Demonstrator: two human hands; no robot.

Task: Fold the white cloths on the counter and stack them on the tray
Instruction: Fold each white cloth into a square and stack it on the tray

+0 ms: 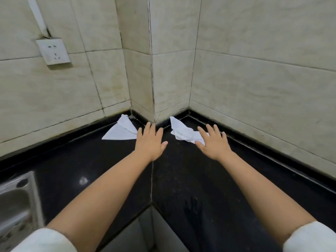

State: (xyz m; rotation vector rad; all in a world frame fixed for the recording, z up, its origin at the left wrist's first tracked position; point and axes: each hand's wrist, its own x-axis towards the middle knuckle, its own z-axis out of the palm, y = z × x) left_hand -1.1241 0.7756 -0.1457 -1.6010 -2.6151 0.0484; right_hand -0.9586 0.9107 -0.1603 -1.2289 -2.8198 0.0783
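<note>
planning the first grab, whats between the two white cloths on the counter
In the head view, the left hand hovers between the left cloth and the right cloth, over bare black counter; behind it stands the tiled wall corner.

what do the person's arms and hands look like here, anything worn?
Two bare hands, left hand and right hand, with no gloves, rings or watch visible. Forearms are bare to about the elbow. A white sleeve is pushed up on each arm: left sleeve, right sleeve. The fabric looks soft and plain, with no markings.
</note>
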